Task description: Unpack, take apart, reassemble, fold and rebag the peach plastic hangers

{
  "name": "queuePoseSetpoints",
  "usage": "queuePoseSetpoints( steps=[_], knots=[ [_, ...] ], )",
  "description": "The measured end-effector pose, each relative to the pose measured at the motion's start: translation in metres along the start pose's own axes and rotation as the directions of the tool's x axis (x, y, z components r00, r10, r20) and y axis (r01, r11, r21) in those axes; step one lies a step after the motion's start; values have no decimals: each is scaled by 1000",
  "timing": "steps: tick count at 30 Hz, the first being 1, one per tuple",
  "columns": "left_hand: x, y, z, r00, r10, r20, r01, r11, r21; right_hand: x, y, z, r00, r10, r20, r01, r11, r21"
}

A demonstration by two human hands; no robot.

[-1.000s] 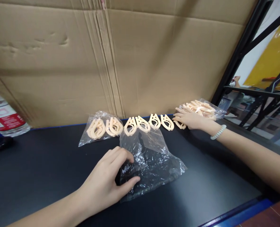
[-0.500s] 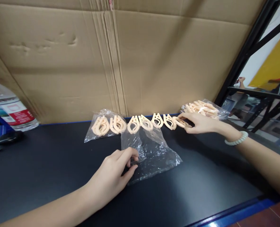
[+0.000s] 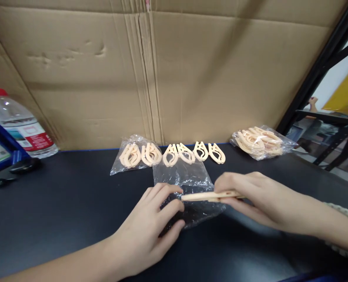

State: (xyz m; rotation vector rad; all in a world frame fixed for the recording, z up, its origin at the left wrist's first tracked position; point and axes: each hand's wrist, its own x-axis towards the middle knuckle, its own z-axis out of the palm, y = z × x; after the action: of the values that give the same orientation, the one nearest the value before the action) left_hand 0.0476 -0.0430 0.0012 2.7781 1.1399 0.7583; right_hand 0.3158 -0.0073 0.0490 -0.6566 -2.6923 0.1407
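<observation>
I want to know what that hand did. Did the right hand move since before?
Yes. The right hand left the row of clips by the cardboard and came toward the person, to the bag, holding one clip.

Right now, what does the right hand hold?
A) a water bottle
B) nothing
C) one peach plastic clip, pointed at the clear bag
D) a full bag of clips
C: the right hand pinches one peach clip, its tip at the empty clear bag that the left hand holds down.
</observation>
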Motion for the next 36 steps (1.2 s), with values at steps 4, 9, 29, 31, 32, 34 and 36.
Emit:
queuePoseSetpoints(
  steps=[4, 9, 29, 31, 32, 34, 36],
  knots=[
    [-3, 3, 3, 1000, 11, 6, -12, 1000, 27, -7, -18, 0, 972, -208, -107, 180, 958, -225],
    [-6, 2, 7, 997, -58, -53, 58, 998, 6, -4, -32, 12, 945, -321, -63, 278, 890, -362],
    [-1, -2, 3, 994, 56, 89, -58, 998, 24, 0, -36, 40, 890, -444, -105, 329, 784, -527],
    [-4, -2, 6, 997, 33, 66, -34, 999, 13, 4, -30, 49, 894, -428, -130, 305, 796, -524],
    [-5, -2, 8, 998, 23, 60, -24, 1000, 8, 7, -26, 54, 905, -404, -132, 281, 801, -529],
    [-6, -1, 10, 998, 8, 60, -9, 1000, 8, 11, -18, 63, 935, -335, -118, 216, 800, -560],
    [-5, 0, 10, 998, 0, 70, -1, 1000, 13, 15, -9, 67, 958, -268, -102, 163, 803, -574]
  ],
)
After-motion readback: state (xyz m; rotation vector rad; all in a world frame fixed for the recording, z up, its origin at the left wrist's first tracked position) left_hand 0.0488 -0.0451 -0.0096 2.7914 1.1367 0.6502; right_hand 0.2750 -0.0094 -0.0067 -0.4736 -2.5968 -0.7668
